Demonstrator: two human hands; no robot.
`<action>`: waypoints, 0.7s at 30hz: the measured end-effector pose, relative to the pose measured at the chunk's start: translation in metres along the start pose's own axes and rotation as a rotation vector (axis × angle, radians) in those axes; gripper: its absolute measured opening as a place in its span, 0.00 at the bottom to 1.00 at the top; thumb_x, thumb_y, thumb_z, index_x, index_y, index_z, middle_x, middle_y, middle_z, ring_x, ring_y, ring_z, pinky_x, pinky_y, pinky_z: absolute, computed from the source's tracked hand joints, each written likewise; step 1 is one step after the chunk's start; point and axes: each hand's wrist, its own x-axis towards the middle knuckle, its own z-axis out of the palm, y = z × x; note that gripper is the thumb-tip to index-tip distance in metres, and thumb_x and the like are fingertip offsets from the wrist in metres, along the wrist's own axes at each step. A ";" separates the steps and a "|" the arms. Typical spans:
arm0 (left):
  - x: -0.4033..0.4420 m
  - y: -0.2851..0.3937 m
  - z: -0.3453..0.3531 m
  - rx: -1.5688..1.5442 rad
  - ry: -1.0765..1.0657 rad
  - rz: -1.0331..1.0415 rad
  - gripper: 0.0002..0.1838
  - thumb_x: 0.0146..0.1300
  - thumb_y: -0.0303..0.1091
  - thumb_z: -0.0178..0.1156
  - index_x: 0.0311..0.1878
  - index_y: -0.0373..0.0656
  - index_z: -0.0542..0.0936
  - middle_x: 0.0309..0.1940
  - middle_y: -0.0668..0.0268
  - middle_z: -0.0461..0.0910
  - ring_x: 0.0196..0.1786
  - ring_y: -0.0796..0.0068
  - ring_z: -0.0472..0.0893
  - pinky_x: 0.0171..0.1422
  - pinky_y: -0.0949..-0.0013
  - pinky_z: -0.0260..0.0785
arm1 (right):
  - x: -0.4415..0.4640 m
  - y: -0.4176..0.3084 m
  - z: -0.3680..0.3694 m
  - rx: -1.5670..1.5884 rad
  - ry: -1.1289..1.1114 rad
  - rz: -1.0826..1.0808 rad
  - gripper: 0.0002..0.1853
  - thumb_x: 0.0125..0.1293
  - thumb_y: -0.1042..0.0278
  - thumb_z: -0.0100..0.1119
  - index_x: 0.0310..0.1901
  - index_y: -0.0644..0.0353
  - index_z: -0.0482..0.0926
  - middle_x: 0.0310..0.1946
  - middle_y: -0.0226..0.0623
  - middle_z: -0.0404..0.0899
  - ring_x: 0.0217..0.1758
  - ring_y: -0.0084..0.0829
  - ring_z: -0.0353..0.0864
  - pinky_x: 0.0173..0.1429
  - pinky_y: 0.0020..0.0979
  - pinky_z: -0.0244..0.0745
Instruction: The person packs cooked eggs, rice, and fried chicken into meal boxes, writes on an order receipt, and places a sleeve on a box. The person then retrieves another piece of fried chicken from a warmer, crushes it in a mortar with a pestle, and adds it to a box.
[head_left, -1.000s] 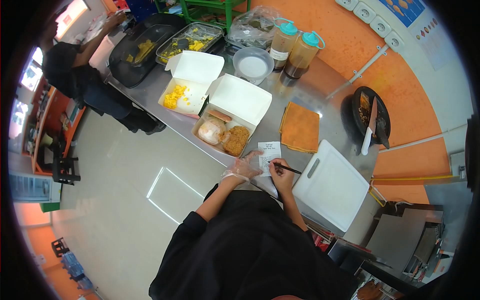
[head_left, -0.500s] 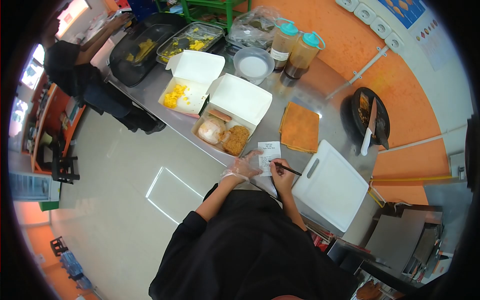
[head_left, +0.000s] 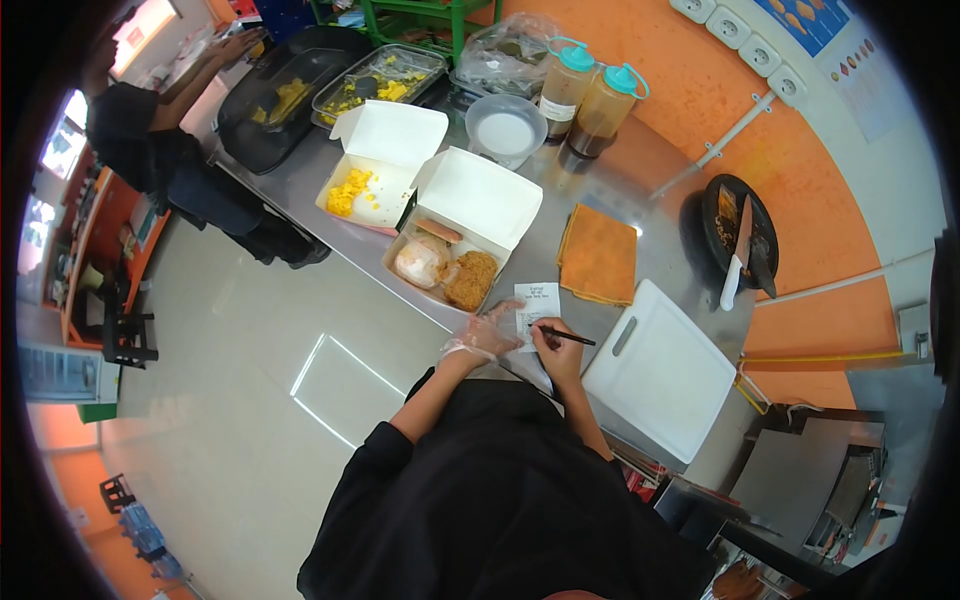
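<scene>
Black pen (head_left: 568,334) gripped by right hand (head_left: 558,350), gloved left hand (head_left: 489,335) open against one receipt (head_left: 537,302), two boxes (head_left: 482,200), two bottles (head_left: 603,108)

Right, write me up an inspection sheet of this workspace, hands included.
Surface: metal table, reflective.
Things in use: printed slip, pen; nearby, an open food box holding a white mound and a browned, crusted piece.
Clutter: orange cloth, white board, second open box with yellow food, two bottles; knife lying across a dark bowl.
Left hand: clear glove, at the slip's edge.
Right hand: grips the pen over the slip.
Cables: white conduit on the wall; below the table, too unclear to tell.
Surroundings: wall sockets; another person at the table's far end.
</scene>
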 end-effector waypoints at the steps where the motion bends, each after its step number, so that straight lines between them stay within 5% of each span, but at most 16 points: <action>1: 0.000 -0.001 0.000 -0.006 0.003 0.009 0.39 0.51 0.49 0.69 0.67 0.69 0.63 0.51 0.39 0.75 0.60 0.39 0.73 0.64 0.51 0.65 | 0.000 0.003 0.002 0.027 0.056 0.001 0.04 0.61 0.74 0.64 0.36 0.61 0.80 0.22 0.23 0.75 0.22 0.10 0.68 0.26 0.16 0.62; 5: 0.001 0.001 -0.001 0.016 -0.011 -0.044 0.38 0.51 0.49 0.68 0.67 0.70 0.63 0.50 0.39 0.76 0.60 0.39 0.73 0.64 0.51 0.66 | -0.002 0.010 0.007 0.121 0.218 0.005 0.04 0.60 0.74 0.64 0.36 0.61 0.80 0.21 0.24 0.76 0.21 0.10 0.69 0.26 0.16 0.63; 21: 0.000 0.000 -0.001 0.003 -0.004 -0.034 0.38 0.50 0.48 0.69 0.66 0.69 0.65 0.51 0.38 0.75 0.59 0.39 0.74 0.63 0.51 0.67 | -0.004 0.007 -0.001 0.100 0.061 0.028 0.04 0.59 0.74 0.64 0.35 0.61 0.80 0.20 0.22 0.76 0.20 0.09 0.67 0.25 0.16 0.61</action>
